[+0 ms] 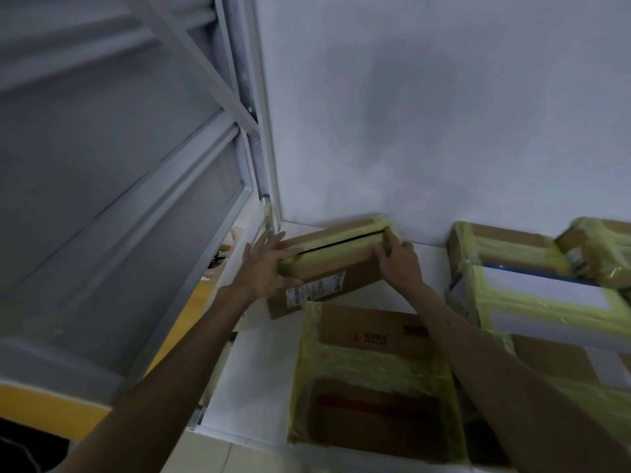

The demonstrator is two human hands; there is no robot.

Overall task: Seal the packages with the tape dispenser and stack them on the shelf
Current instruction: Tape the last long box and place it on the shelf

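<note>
Where the shelf meets the rear wall, package (327, 264): cardboard, banded with yellow-green tape, lying on the white shelf (246, 370) in its back left corner, close against the wall (444, 131).
Left hand (263, 264): fingers extended and spread over the package's left end, thumb on its front face.
Right hand (399, 261): fingers curled over the right end, gripping it.
Neighbours: one taped box (375, 380) just in front; further taped boxes (546, 302) to the right.
</note>
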